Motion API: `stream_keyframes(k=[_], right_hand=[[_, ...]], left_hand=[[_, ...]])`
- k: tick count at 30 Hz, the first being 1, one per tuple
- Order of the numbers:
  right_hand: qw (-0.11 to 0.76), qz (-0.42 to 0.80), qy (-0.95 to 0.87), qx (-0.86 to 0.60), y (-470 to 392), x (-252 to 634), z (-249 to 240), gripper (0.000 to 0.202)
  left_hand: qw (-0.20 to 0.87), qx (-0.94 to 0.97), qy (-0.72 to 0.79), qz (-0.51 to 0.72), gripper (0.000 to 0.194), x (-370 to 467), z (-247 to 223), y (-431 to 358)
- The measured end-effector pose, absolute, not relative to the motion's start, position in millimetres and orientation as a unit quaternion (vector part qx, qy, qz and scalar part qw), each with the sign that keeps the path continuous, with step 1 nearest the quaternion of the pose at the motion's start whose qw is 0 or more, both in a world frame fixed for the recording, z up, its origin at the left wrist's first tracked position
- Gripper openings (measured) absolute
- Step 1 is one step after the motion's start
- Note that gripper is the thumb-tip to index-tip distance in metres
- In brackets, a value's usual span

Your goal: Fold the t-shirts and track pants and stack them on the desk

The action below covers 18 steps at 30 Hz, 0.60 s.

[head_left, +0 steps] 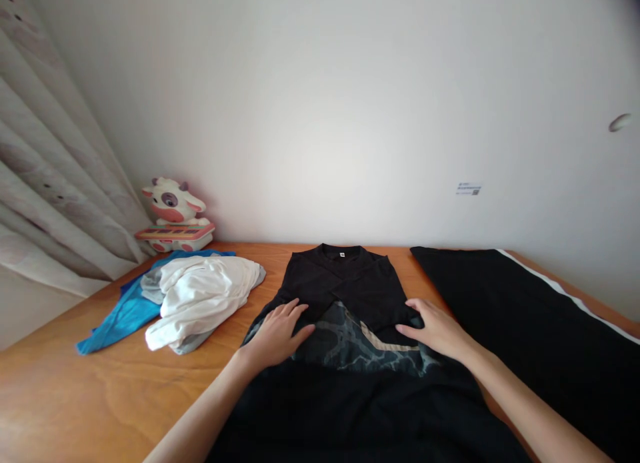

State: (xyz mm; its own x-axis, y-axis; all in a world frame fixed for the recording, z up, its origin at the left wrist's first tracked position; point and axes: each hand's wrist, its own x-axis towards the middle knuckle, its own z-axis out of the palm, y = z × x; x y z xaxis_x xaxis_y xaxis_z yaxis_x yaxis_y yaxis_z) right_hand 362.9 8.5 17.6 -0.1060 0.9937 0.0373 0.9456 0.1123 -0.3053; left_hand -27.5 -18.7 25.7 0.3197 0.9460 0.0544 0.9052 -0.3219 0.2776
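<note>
One broad white wall (320, 116) fills the far side of the scene, and up against it stands a brown wooden table (65, 396) with visible grain. A pale curtain (45, 183) with a faint print hangs in slanting folds at the far left. On the right of the table lies a flat black garment (515, 316) edged by a white stripe along its right side. In the middle, just left of that garment, a black shirt (345, 339) is laid out with its round neckline toward the wall; a dark grey marbled band crosses it, and a beige striped strip runs along part of that band. To the left, a crumpled white garment (205, 289) with grey parts rests partly over a blue garment (125, 316). Behind them, in the far left corner, sits a cow toy (173, 206) with a small keyboard (175, 232). The left hand (277, 333) lies on the shirt's left side, its fingers slightly spread and the thumb well out. The right hand (435, 326) touches the shirt's right edge, thumb and forefinger apart; its other fingers are hard to make out. Smallest are the printed sticker (469, 189) on the wall and the neck label (343, 254).
</note>
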Motion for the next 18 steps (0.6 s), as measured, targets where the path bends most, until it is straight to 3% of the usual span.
stream_keyframes(k=[2, 7, 11, 16, 18], right_hand=[[0.084, 0.047, -0.75, -0.654, 24.5, 356.8, 18.0, 0.033], [0.073, -0.024, -0.691, -0.718, 42.4, 350.0, 23.7, 0.033], [0.131, -0.041, -0.748, -0.65, 39.9, 329.6, 23.5, 0.057], [0.211, 0.001, -0.666, -0.716, 57.0, 341.9, 20.5, 0.037], [0.238, 0.006, -0.587, -0.774, 64.0, 370.9, 18.6, 0.042]], left_hand=[[0.087, 0.797, 0.595, 0.06, 0.072, -15.0, 14.9, -9.5], [0.039, 0.775, 0.629, 0.049, 0.069, -8.8, 6.1, 17.9], [0.016, 0.763, 0.644, 0.052, 0.068, -8.3, 4.5, 26.5], [0.014, 0.765, 0.642, 0.058, 0.067, -9.9, 3.2, 20.6], [0.013, 0.763, 0.643, 0.068, 0.066, -11.1, 2.7, 18.8]])
